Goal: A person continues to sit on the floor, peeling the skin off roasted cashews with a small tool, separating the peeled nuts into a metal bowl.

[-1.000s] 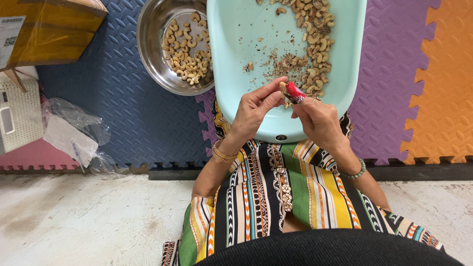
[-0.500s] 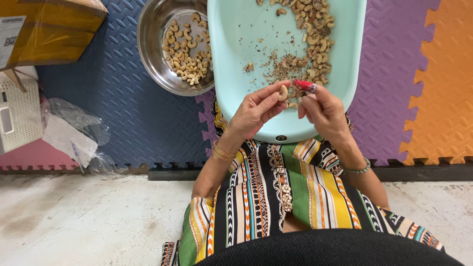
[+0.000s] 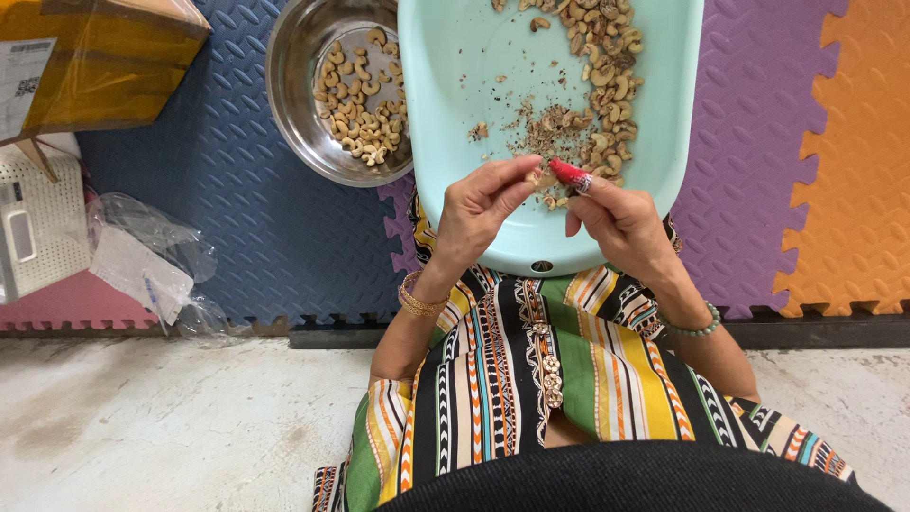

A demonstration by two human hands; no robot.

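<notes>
Your left hand (image 3: 482, 210) pinches 1 cashew (image 3: 534, 176) over the near edge of the pale green tray (image 3: 455, 114); your right hand (image 3: 618, 218) has its fingers pressed together around a red-handled tool (image 3: 570, 173) touching it.

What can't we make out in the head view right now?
- Cashew between the left hand fingertips: mostly covered, peeled or not unclear.
- Red-handled tool in the right hand: tip hidden, too small.
- Pale green tray and steel bowl: far ends cut off by the top edge.
</notes>
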